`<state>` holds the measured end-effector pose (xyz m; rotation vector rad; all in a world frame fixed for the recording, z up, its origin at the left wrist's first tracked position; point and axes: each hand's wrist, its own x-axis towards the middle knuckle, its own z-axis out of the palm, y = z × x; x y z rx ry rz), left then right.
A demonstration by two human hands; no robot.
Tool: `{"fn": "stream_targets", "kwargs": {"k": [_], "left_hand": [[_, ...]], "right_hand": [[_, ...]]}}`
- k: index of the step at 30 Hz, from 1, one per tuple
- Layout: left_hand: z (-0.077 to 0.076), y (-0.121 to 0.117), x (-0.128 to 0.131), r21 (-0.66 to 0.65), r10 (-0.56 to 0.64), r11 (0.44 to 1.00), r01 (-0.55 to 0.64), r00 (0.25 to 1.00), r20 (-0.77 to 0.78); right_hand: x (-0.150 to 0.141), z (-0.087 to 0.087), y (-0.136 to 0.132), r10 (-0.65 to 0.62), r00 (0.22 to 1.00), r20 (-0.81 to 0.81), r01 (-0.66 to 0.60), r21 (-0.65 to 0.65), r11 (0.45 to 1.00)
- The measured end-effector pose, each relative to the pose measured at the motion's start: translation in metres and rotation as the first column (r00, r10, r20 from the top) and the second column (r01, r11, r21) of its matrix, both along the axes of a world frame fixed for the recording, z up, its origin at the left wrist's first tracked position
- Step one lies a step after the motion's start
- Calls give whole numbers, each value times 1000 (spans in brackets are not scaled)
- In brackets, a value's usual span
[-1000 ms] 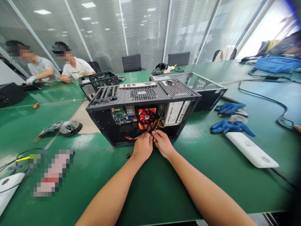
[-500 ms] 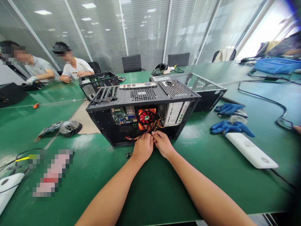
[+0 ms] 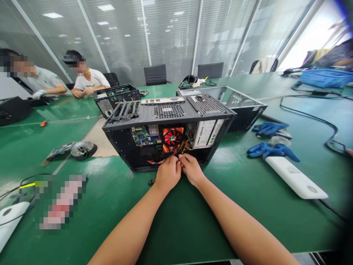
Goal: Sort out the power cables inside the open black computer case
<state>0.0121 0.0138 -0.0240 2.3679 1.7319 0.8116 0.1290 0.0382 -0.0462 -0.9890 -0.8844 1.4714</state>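
A black computer case stands on the green table with its open side toward me. Inside are a green motherboard, a red fan and a white-labelled power supply. Coloured cables hang from the power supply to the case's lower front edge. There my left hand is closed around the cables, knuckles up. My right hand pinches at the same bundle, fingertips almost touching the left. The exact cable ends between my fingers are hidden. A small loose connector lies left of my left wrist.
Blue gloves and a white power strip lie to the right. Behind stand another case and an open case. A cap rests at left. Two people sit at the far left. A blue basket stands at far right.
Both hands stay at the cables with hardly any movement. The whole view has shifted slightly. At the far side, the seated person in white has brought their hands closer together.
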Motion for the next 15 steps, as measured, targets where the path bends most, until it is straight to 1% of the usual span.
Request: {"fn": "stream_targets", "kwargs": {"k": [5,7,9,15], "left_hand": [[3,-2,-1,33,8,999,-5,995,-97],[5,-2,0,45,15,999,-10,994,-107],[5,-2,1,34,25,999,-22,996,-82],[1,3,2,-27,16,1000,-14,997,80]], "right_hand": [[0,1,0,10,1000,-9,-10,2,1000],[0,0,0,9,1000,-11,-9,7,1000],[1,-1,0,10,1000,-9,-9,11,1000],[0,1,-1,16,1000,-2,-16,13,1000]]}}
